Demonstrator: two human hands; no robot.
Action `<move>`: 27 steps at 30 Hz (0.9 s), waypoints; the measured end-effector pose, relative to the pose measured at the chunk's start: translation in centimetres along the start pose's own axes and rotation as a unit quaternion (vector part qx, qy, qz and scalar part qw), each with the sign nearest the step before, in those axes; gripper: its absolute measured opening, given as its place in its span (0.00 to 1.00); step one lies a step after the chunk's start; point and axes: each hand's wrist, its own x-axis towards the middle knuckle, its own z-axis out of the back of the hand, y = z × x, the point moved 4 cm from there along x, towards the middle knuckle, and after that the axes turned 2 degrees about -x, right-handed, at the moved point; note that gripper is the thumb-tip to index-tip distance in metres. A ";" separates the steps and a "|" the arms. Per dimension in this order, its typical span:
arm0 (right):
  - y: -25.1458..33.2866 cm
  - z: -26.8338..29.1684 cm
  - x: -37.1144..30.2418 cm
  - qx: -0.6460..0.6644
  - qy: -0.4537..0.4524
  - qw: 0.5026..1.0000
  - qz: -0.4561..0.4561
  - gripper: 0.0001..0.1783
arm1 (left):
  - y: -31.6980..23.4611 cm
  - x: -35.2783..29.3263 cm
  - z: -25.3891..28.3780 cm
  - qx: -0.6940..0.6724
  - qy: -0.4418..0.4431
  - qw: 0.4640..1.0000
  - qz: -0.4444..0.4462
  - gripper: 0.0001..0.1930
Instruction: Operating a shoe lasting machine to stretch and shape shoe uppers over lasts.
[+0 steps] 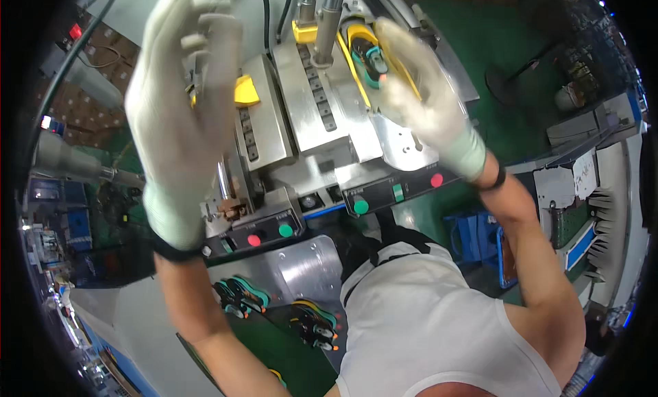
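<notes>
My left hand (181, 95), in a white knit glove, is raised over the left side of a metal press machine (332, 126). Its fingers are stretched out, slightly blurred, and no object shows in it. A yellow pad (245, 91) on the machine shows just right of that hand. My right hand (428, 99), gloved too, has its fingers extended along the right side of a black and teal sports shoe (368, 57). That shoe sits between yellow side pads at the machine's right station. Whether the right thumb touches the shoe, I cannot tell.
Control panels with a green button (360, 206) and a red button (436, 180) line the machine's near edge. Steel cylinders (327, 30) stand over its middle. Black and teal shoes (240, 295) lie on a metal-topped surface at lower left. A blue crate (473, 239) is at right.
</notes>
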 end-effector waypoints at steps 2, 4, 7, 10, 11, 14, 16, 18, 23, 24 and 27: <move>1.0 -4.3 -9.6 -0.069 0.214 0.974 0.007 0.30 | -0.8 -11.3 -1.1 0.005 0.068 0.991 0.113 0.22; -1.6 -9.3 -18.4 -0.094 0.371 0.923 -0.042 0.38 | -1.7 -24.0 -2.7 -0.032 0.102 0.954 0.279 0.21; -4.3 -12.2 -25.5 -0.211 0.456 0.862 -0.069 0.43 | -7.4 -37.3 -4.8 -0.082 0.153 0.847 0.502 0.20; -5.8 -13.3 -28.5 -0.273 0.497 0.820 -0.076 0.43 | -12.4 -45.3 -5.2 -0.217 0.098 0.698 0.676 0.22; -6.2 -13.5 -28.9 -0.292 0.493 0.818 -0.053 0.43 | -13.3 -46.2 -5.1 -0.218 0.091 0.682 0.692 0.22; -5.6 -13.6 -28.6 -0.302 0.501 0.806 -0.090 0.42 | -13.8 -48.7 -6.1 -0.248 0.078 0.661 0.703 0.21; -4.3 -13.1 -27.6 -0.268 0.496 0.818 -0.113 0.40 | -13.2 -48.4 -6.5 -0.218 0.096 0.693 0.681 0.21; -3.4 -11.6 -27.6 -0.201 0.458 0.855 -0.138 0.39 | -12.1 -48.6 -7.0 -0.229 0.093 0.697 0.673 0.21; -1.5 -5.2 -29.6 -0.172 0.361 0.876 -0.271 0.35 | -10.0 -48.6 -7.3 -0.238 0.098 0.713 0.652 0.21; -1.7 -3.6 -30.9 -0.179 0.346 0.868 -0.308 0.34 | -9.6 -48.6 -7.5 -0.252 0.099 0.692 0.669 0.21; -2.5 1.0 -35.9 -0.212 0.320 0.823 -0.419 0.34 | -9.4 -48.2 -7.5 -0.241 0.116 0.702 0.660 0.21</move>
